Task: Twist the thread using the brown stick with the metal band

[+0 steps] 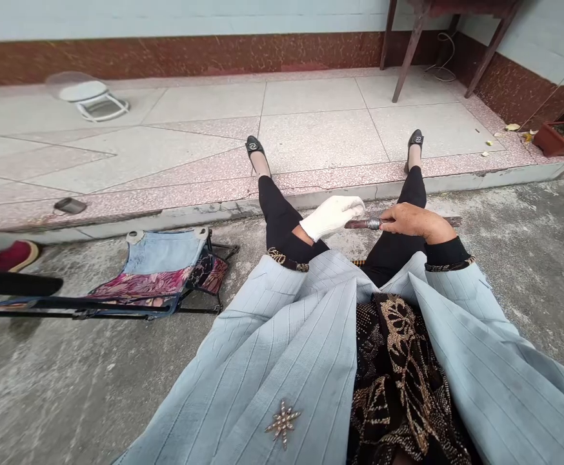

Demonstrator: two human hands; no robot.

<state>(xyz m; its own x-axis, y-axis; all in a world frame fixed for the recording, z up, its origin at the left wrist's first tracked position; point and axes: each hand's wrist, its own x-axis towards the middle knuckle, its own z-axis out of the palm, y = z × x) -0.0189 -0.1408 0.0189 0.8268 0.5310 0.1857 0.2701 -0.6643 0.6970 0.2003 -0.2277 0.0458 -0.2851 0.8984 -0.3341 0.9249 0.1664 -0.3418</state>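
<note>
Speckled stone paving (311, 139) stretches ahead of us beyond a low kerb (379, 190), beneath a wall with a reddish-brown skirting (175, 58). Rough concrete ground (519, 303) lies around us. Dark table legs (410, 51) stand at the upper right near a planter (555, 141), and a folding stool draped with denim and floral cloth (159, 274) is on our left.

We look down over a pale blue pinstriped jacket (282, 342) to black trousers (277, 213). A slender dark rod with a silver collar (369, 224) lies level above our legs. Our bare right hand (410, 223) is curled closed around it. Our white-gloved left hand (331, 217), fingers together, lies just over the rod's left end; we cannot tell whether it has hold.
</note>
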